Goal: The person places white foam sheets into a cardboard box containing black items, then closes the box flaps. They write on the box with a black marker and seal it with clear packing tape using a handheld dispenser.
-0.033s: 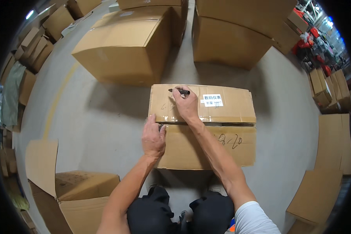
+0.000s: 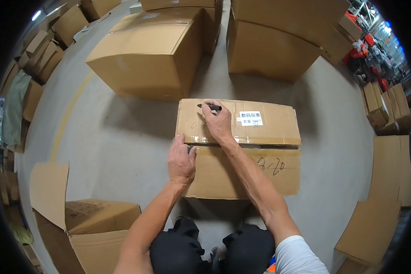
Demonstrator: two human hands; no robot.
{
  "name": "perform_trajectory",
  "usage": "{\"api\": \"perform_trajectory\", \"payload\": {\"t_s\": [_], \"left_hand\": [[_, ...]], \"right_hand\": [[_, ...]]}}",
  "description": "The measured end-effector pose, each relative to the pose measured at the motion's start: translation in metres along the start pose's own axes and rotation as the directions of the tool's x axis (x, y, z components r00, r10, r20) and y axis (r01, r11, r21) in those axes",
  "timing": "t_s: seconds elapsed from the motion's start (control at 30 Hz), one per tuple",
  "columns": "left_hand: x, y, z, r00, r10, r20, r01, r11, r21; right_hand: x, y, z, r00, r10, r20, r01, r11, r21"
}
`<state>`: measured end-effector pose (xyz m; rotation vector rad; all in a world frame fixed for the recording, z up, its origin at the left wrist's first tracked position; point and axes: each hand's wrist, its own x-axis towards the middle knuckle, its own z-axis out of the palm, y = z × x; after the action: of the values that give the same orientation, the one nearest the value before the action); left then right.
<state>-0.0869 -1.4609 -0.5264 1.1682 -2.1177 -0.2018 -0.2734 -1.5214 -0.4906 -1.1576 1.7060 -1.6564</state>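
A closed cardboard box [image 2: 242, 176] lies on the floor in front of my knees, its two top flaps meeting at a taped seam. My right hand [image 2: 218, 121] pinches a black marker [image 2: 214, 108] over the far flap, the narrow end pointing left. Whether that end touches the cardboard, I cannot tell. My left hand [image 2: 181, 160] rests against the box's left edge at the seam, fingers bent together. A small dark thing shows at its thumb, mostly hidden. A white printed label [image 2: 251, 118] sits right of my right hand, and dark handwriting marks the near flap.
Large cardboard boxes stand beyond, at the far left [image 2: 141, 68] and far right [image 2: 269, 50]. An open box [image 2: 100, 239] with a raised flap is at my near left. More cartons [image 2: 372, 233] line the right side. A yellow line [image 2: 71, 114] runs along the floor.
The view has shifted very slightly. Both hands and the marker keep their places on and over the box.
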Motion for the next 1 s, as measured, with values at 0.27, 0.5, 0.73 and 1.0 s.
{"api": "perform_trajectory", "payload": {"t_s": [0.27,0.5,0.73,1.0], "left_hand": [[0.001,0.002,-0.003,0.999,-0.013,0.041,0.015,0.999,-0.043],[0.001,0.001,-0.004,0.999,-0.018,0.044,0.02,0.999,-0.047],[0.001,0.002,-0.003,0.999,-0.027,0.035,0.028,0.998,-0.052],[0.001,0.001,-0.002,1.0,-0.021,0.017,0.021,0.999,-0.042]], "right_hand": [[0.005,0.021,0.026,0.978,-0.196,0.075,0.207,0.959,-0.192],[0.004,0.023,0.028,0.961,-0.259,0.093,0.274,0.929,-0.249],[0.002,0.021,0.017,0.994,-0.006,-0.108,0.011,0.999,0.045],[-0.02,0.018,0.003,0.997,0.074,-0.003,-0.074,0.996,0.039]]}}
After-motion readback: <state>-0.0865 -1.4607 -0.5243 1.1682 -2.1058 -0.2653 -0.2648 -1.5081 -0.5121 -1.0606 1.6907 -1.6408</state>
